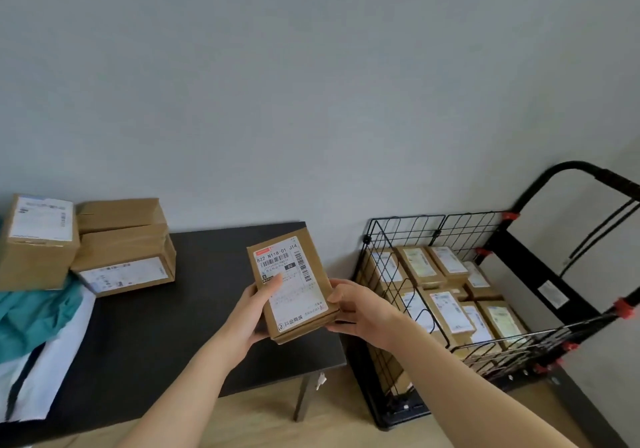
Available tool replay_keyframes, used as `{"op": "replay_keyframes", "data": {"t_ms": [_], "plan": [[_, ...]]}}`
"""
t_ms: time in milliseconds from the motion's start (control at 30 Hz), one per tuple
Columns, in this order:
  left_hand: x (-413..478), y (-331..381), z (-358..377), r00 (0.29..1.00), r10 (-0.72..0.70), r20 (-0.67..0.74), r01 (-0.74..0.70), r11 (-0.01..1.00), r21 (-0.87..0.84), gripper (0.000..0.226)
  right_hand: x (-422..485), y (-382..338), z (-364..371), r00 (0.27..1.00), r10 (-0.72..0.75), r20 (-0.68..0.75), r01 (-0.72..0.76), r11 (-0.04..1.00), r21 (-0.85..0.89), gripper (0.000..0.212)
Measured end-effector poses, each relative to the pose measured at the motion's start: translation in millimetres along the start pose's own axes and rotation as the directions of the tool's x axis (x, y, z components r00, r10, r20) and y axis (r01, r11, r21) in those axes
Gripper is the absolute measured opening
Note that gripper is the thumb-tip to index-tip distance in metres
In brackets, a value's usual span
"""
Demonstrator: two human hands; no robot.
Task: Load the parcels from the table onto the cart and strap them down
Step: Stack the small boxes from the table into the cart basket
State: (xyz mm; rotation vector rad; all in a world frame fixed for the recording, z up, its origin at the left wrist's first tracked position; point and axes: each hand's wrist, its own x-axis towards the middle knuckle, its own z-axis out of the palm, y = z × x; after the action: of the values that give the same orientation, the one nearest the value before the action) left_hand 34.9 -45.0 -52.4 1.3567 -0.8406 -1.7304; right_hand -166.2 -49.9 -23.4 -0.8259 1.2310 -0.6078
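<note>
Item: held parcel (pixel 294 288). A small flat brown carton with a white shipping label turned upward. It is held between both grips, raised clear of the desk (pixel 194 309) above its right near corner, just left of the cart (pixel 433 229).

Left grip (pixel 256 309): clasped on the parcel's left long edge. The thumb is laid on the label face and the fingers are tucked beneath.

Right grip (pixel 360 312): clasped on the parcel's right near edge, with the fingers curled under and against the side. The parcel's far end projects beyond both grips.

Cart: a black wire-mesh cage on a platform, joined with red clips (pixel 510 215), with a black handle (pixel 571 167) at the far right. Loaded parcels (pixel 446 305) are seen inside, laid flat in close rows with labels up. No strap can be made out over them.

Desk, far left: three brown cartons are kept together. A labelled carton (pixel 38 240) is placed at the left edge. A plain carton (pixel 121 214) is stacked on a wider labelled carton (pixel 124 260) beside it.

Desk, near left: a teal bag (pixel 31 312) and a white mailer (pixel 45 361) are laid overlapping.
</note>
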Motion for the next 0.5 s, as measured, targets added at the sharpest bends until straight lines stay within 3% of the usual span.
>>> {"op": "replay_keyframes", "data": {"t_ms": [267,500], "plan": [[38,-11,118,0.998,-0.019,0.053,0.013,0.994,0.110,0.070,-15,20,-120,0.999,0.000,-0.052,0.010,0.984,0.180,0.046],[86,-29,262,0.999,-0.047,0.006,0.046,0.991,0.122,0.031,-26,23,-262,0.993,-0.023,-0.117,0.035,0.994,0.107,0.046]]}}
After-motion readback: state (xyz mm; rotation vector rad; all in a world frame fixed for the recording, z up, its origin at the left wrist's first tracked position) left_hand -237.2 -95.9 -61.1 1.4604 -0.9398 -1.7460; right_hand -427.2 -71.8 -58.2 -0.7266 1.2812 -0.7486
